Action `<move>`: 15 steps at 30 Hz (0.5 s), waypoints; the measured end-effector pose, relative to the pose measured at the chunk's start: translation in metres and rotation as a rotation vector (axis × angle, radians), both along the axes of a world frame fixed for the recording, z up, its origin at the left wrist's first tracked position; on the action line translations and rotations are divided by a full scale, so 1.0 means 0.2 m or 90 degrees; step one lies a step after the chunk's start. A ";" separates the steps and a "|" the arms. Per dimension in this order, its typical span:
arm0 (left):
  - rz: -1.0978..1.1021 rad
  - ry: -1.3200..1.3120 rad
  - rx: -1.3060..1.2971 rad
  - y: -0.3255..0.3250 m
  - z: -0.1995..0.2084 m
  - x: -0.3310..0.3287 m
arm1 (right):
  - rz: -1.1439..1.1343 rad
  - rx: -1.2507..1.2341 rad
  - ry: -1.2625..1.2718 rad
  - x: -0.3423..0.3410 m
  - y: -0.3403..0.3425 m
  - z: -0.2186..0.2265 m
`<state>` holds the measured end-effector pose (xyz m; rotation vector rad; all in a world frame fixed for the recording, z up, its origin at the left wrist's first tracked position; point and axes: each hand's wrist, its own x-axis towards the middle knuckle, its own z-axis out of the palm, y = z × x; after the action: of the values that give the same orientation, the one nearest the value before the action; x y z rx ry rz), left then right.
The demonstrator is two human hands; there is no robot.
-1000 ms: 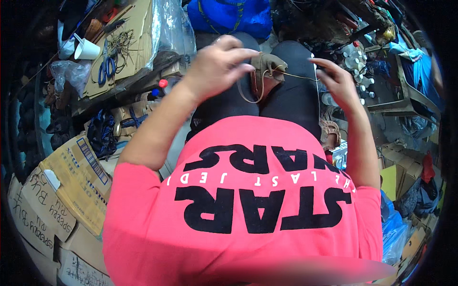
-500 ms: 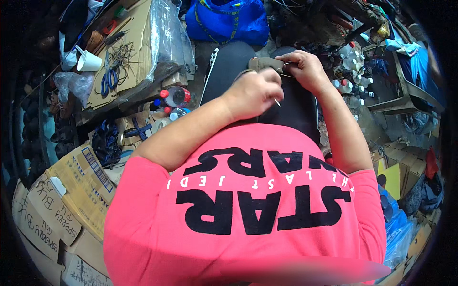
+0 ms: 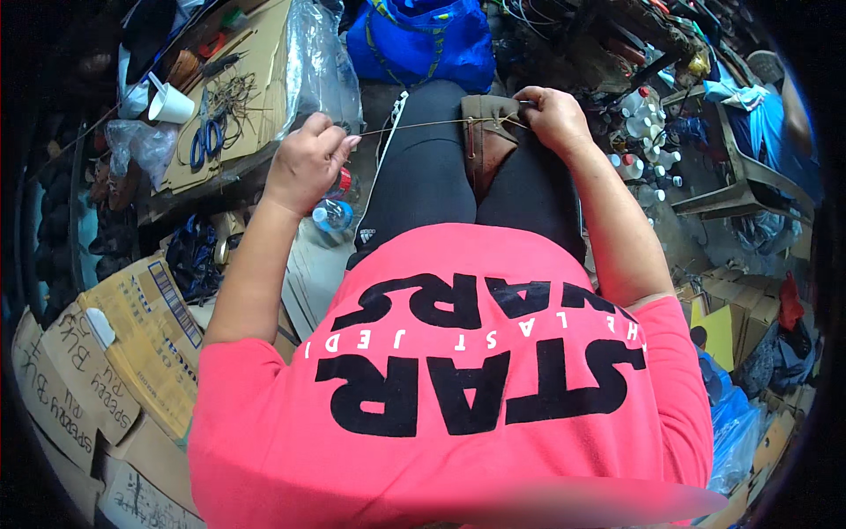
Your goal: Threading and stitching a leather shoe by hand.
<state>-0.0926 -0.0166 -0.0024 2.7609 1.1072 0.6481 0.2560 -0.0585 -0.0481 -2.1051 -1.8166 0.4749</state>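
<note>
Out to the left of my thighs, my left hand point(image 3: 308, 165) is closed on the end of a thin tan lace point(image 3: 410, 125). The lace runs taut across my lap to a brown leather shoe upper point(image 3: 483, 141), which rests between my thighs. A short stretch of lace also shows along the upper's left side. My right hand point(image 3: 557, 121) pinches the far right edge of the upper, close to where the lace meets it. Its fingertips are partly hidden.
A blue bag point(image 3: 423, 44) stands ahead of my knees. On the left, cardboard sheets point(image 3: 260, 97) hold scissors point(image 3: 208, 141), loose laces and a white cup point(image 3: 171, 104). Plastic bottles point(image 3: 648, 123) crowd the right, beside a chair frame point(image 3: 740, 196). Cardboard boxes point(image 3: 145, 326) lie lower left.
My left hand has swung away from the shoe upper, out to the left, drawing the lace into a long straight line. My right hand stays at the upper, which now shows more fully.
</note>
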 end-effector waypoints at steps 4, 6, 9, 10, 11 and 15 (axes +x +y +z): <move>0.019 -0.058 -0.074 -0.10 0.02 0.12 | 0.045 -0.017 0.064 0.06 0.01 -0.04; -0.016 -0.133 -0.121 -0.15 0.02 0.27 | 0.066 -0.046 0.200 0.09 -0.03 -0.02; -0.119 -0.187 -0.163 -0.17 -0.03 0.51 | 0.057 -0.113 0.350 0.07 -0.09 0.08; -0.105 -0.174 -0.182 -0.17 -0.06 0.59 | 0.043 -0.102 0.349 0.05 -0.11 0.10; -0.095 -0.160 -0.198 -0.16 -0.07 0.66 | 0.026 -0.088 0.348 0.05 -0.12 0.11; -0.098 -0.139 -0.204 -0.15 -0.11 0.77 | 0.105 0.121 0.267 0.06 -0.13 0.03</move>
<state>0.0621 -0.0469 -0.0246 2.4079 0.8577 0.6682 0.2687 -0.0854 -0.0426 -1.5943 -1.7145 0.6959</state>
